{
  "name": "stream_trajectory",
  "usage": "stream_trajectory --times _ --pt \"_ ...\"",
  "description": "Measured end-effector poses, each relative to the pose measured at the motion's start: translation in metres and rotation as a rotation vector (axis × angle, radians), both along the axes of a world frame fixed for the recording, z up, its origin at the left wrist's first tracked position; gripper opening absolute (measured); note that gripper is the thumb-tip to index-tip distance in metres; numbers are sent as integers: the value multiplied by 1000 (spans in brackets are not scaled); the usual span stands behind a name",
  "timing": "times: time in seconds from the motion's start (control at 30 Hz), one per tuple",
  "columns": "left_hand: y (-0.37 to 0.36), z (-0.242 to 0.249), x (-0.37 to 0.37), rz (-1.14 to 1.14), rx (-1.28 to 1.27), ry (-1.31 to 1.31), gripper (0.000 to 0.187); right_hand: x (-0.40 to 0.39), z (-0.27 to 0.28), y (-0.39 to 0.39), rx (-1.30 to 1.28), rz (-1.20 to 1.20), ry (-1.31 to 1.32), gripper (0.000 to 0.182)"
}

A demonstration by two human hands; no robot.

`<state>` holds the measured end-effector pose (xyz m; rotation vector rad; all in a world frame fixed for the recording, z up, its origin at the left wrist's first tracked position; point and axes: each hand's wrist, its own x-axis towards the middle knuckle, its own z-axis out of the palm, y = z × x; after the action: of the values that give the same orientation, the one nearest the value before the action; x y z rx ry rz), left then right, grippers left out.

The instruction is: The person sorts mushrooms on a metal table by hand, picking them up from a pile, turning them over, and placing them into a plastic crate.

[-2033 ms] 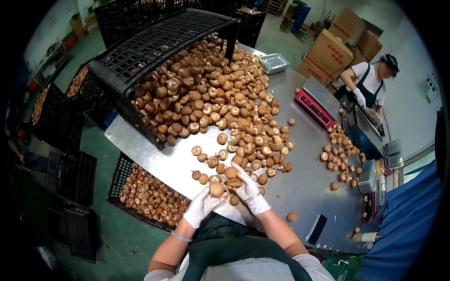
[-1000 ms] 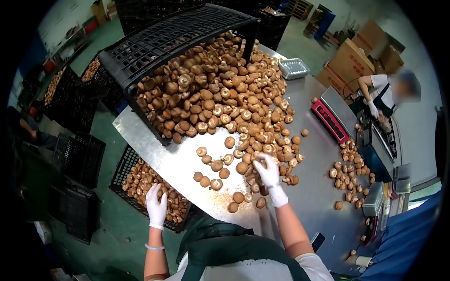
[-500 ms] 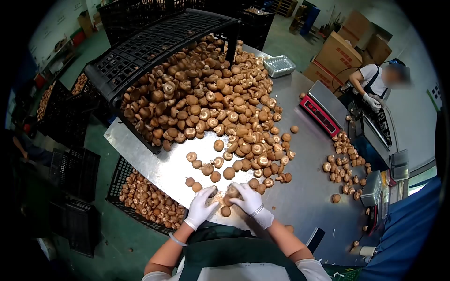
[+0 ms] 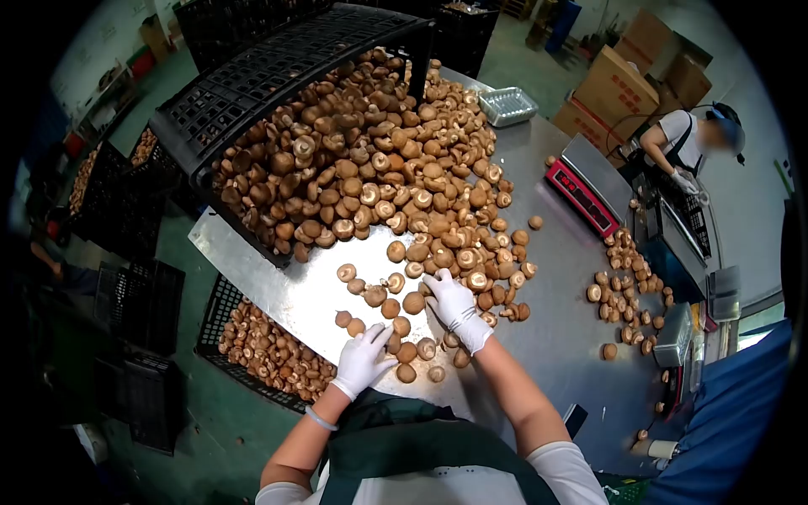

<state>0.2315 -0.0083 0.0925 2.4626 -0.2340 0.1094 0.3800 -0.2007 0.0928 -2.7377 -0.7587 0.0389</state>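
Observation:
Loose brown shiitake mushrooms (image 4: 374, 295) lie scattered on the metal table (image 4: 539, 337) in front of me, below a large mushroom pile (image 4: 362, 160). My left hand (image 4: 364, 362), in a white glove, is low over the table, thumb and fingers apart beside a mushroom (image 4: 393, 342). Farther forward, my right hand (image 4: 454, 310), also gloved, reaches to the near edge of the pile with its fingers spread against mushrooms; its palm side is hidden. Several mushrooms, one of them pale (image 4: 427, 348), lie between my two hands.
A tipped black crate (image 4: 278, 67) surrounds the pile. Below the table's left edge stands a crate of mushrooms (image 4: 269, 349). A red scale (image 4: 581, 198), a clear plastic tray (image 4: 507, 107) and more mushrooms (image 4: 624, 286) are rightward. A co-worker (image 4: 682, 147) works beyond, near cardboard boxes (image 4: 614, 93).
My right hand has moved forward and right to the pile's edge, leaving the mushroom it was at. My left hand has shifted slightly right. More mushrooms now lie between the hands.

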Motion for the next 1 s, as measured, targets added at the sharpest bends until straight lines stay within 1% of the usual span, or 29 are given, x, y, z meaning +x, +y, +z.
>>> stream_trajectory --times 0.07,0.1,0.13,0.17,0.23,0.27,0.3,0.37,0.43,0.47,0.5,0.53,0.57,0.6,0.63,0.67,0.7,0.73,0.77,0.83,0.9,0.93,0.97,1.0 --pt "-7 -4 4 -36 112 7 54 0 -13 0 -21 -8 -22 30" --pt "-8 -3 5 -39 113 -1 54 3 -19 1 -40 4 -48 32" --pt "-7 1 5 -15 57 -9 54 3 -15 -1 -18 59 8 34" --pt "-6 6 5 10 0 -14 53 2 -14 -1 65 66 92 33" --pt "10 9 -1 128 -67 -109 53 0 -11 -6 353 87 219 34" --pt "22 18 -6 262 -229 7 53 -4 -1 -9 567 29 452 34" --pt "36 27 -12 394 -390 129 54 -10 10 -19 636 -42 552 37" --pt "81 6 -28 629 -464 96 53 -25 31 -38 1119 -234 957 38" --pt "110 2 -45 876 -658 62 52 -39 28 -70 1616 -221 1171 39" --pt "128 -13 -56 906 -392 -27 52 -44 19 -84 1812 -307 1263 38" --pt "141 -29 -67 924 -130 -129 51 -49 22 -96 1815 -455 1177 39" --pt "146 -32 -72 959 -140 -114 52 -45 22 -114 1870 -489 1224 39" --pt "149 -35 -76 993 -150 -95 52 -36 20 -133 1833 -682 1100 35" --pt "152 -42 -78 935 -81 -123 52 -23 1 -167 1971 -583 1034 29" --pt "153 -46 -77 881 -78 -87 49 -14 9 -190 1952 -584 818 27" --pt "144 -40 -70 826 -23 -94 46 -6 12 -213 2407 -524 769 32" --pt "130 -32 -63 771 32 -99 44 1 19 -232 2488 -732 500 39" --pt "120 -29 -53 708 44 -88 41 9 27 -251 2500 -934 214 45" --pt "107 -27 -42 634 63 -151 39 9 -4 -290 2472 -775 173 48" --pt "80 -21 -21 423 -20 -216 35 -3 9 -270 2388 -1053 178 50" --pt "40 14 -1 211 -144 -157 34 -17 -38 -257 2220 -524 533 47" --pt "25 11 7 88 -139 -165 34 -32 -17 -218 1839 -623 570 43" --pt "13 6 13 -40 -133 -172 34 -50 18 -163 1460 -699 595 38" --pt "-2 10 20 -132 -73 -96 37 -58 26 -129 1157 -616 531 34"
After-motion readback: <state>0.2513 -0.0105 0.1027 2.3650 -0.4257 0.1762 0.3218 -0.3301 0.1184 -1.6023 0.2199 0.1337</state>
